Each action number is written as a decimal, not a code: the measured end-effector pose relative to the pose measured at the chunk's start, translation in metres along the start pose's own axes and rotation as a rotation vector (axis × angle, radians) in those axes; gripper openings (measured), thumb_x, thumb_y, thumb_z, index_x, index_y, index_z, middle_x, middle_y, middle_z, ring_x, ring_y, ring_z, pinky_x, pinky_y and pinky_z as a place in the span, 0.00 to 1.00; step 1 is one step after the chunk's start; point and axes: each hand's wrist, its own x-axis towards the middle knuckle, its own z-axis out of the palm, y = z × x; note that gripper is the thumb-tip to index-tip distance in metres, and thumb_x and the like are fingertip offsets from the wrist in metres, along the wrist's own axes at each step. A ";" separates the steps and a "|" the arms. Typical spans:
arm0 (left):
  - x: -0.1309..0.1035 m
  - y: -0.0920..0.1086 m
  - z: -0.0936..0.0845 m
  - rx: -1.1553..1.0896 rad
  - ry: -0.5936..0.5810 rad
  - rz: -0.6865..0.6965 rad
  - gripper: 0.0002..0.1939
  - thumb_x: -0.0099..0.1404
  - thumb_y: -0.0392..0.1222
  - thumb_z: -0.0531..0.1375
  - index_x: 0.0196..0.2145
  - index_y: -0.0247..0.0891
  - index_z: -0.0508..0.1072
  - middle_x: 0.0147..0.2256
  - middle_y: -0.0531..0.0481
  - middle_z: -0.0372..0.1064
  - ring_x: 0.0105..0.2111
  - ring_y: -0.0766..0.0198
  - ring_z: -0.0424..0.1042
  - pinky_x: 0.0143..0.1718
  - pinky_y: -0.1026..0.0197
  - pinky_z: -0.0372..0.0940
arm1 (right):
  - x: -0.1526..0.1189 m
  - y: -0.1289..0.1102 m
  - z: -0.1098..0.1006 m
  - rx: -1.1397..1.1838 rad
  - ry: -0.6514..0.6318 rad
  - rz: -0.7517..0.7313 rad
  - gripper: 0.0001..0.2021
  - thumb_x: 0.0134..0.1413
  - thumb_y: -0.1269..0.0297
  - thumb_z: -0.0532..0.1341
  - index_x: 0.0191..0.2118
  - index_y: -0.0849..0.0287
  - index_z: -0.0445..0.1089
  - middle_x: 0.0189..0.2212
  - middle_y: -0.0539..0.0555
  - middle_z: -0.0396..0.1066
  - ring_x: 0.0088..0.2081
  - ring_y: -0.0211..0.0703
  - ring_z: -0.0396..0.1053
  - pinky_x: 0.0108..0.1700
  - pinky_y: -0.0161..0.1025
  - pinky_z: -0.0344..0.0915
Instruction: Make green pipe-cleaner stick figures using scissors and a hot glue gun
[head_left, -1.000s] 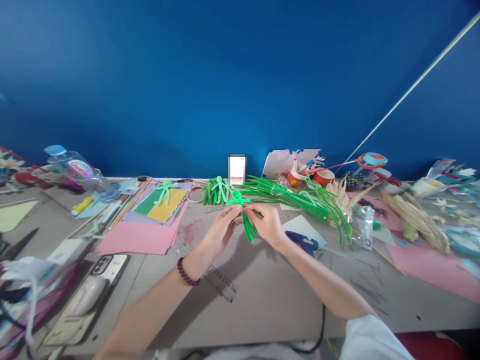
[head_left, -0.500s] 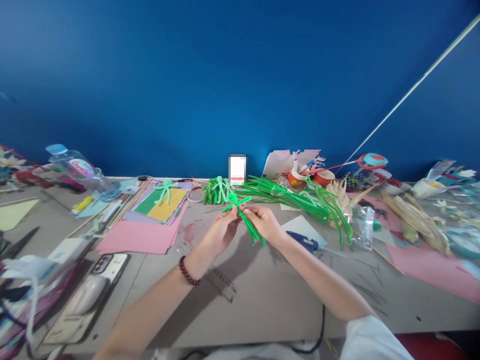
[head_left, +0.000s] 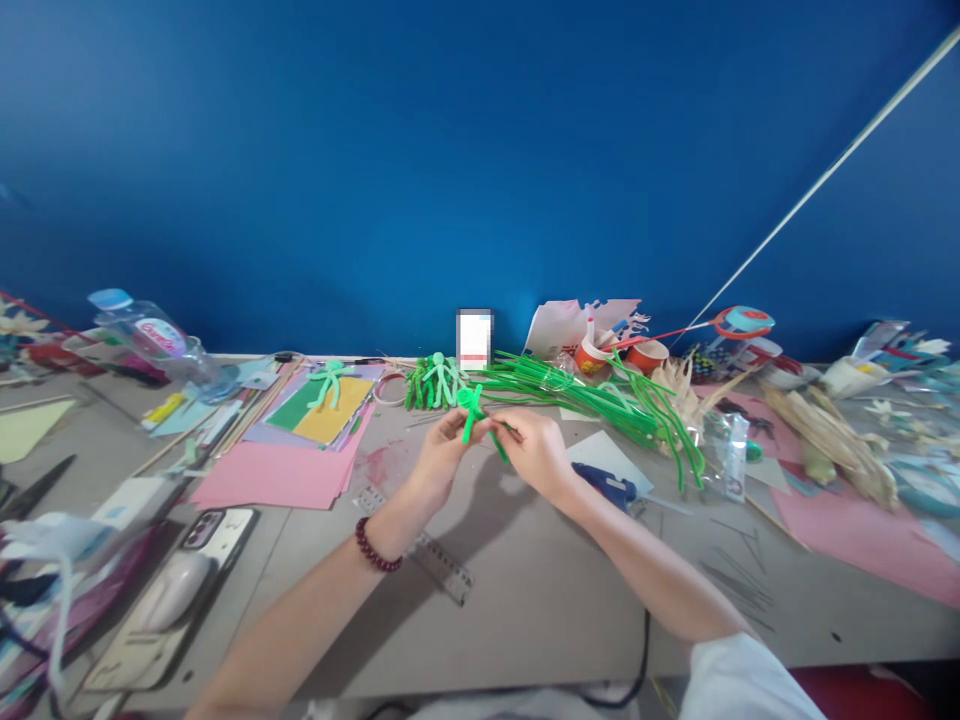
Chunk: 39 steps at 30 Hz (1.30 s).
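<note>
Between my two hands, above the table, is a bright green pipe-cleaner figure (head_left: 472, 408) with a rounded top and several limbs. My left hand (head_left: 442, 448) pinches it from the left, fingertips at its middle. From the other side my right hand (head_left: 531, 445) has its thumb and fingers closed on the figure's lower stems, which partly hide behind the fingers. Just beyond stand or lean finished-looking green figures (head_left: 440, 380) in lighter and darker green. A long bundle of green pipe cleaners (head_left: 592, 400) lies behind my right hand.
A clear ruler (head_left: 442, 570) lies below my left wrist. A blue glue gun (head_left: 606, 484) rests right of my right hand. Pink paper (head_left: 277, 475), a phone (head_left: 221, 530) and a plastic bottle (head_left: 154, 330) are on the left. Red paper cups (head_left: 592, 357) stand at the back.
The green figure has been turned between my hands, so its limbs point differently and fewer hanging stems show. My right-hand fingers have closed further around the lower stems.
</note>
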 end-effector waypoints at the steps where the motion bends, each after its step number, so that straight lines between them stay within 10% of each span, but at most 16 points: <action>1: 0.000 -0.001 0.000 0.006 0.019 0.008 0.09 0.45 0.39 0.70 0.26 0.38 0.75 0.27 0.53 0.70 0.29 0.68 0.65 0.35 0.65 0.59 | -0.001 -0.001 0.000 -0.033 -0.009 -0.027 0.12 0.58 0.63 0.53 0.33 0.57 0.74 0.31 0.55 0.74 0.33 0.43 0.69 0.36 0.35 0.60; 17: -0.001 0.006 0.001 -0.128 -0.121 -0.039 0.10 0.50 0.44 0.67 0.29 0.36 0.77 0.32 0.47 0.74 0.37 0.61 0.70 0.42 0.60 0.60 | 0.005 -0.006 0.002 0.599 -0.154 0.273 0.19 0.49 0.47 0.59 0.27 0.61 0.73 0.19 0.50 0.64 0.23 0.37 0.60 0.26 0.34 0.56; 32: 0.013 0.027 -0.019 0.320 -0.201 -0.027 0.10 0.46 0.39 0.69 0.28 0.36 0.78 0.29 0.47 0.75 0.30 0.62 0.71 0.38 0.58 0.64 | 0.000 -0.002 -0.011 -0.331 -0.083 -0.270 0.13 0.61 0.68 0.50 0.34 0.57 0.72 0.31 0.55 0.74 0.34 0.41 0.68 0.35 0.34 0.57; 39: 0.009 0.036 -0.018 0.404 -0.319 -0.008 0.10 0.49 0.42 0.67 0.29 0.34 0.76 0.26 0.48 0.74 0.30 0.62 0.72 0.39 0.57 0.66 | 0.001 -0.005 -0.015 -0.381 0.014 -0.314 0.13 0.61 0.61 0.54 0.30 0.58 0.71 0.25 0.53 0.70 0.31 0.39 0.66 0.32 0.33 0.55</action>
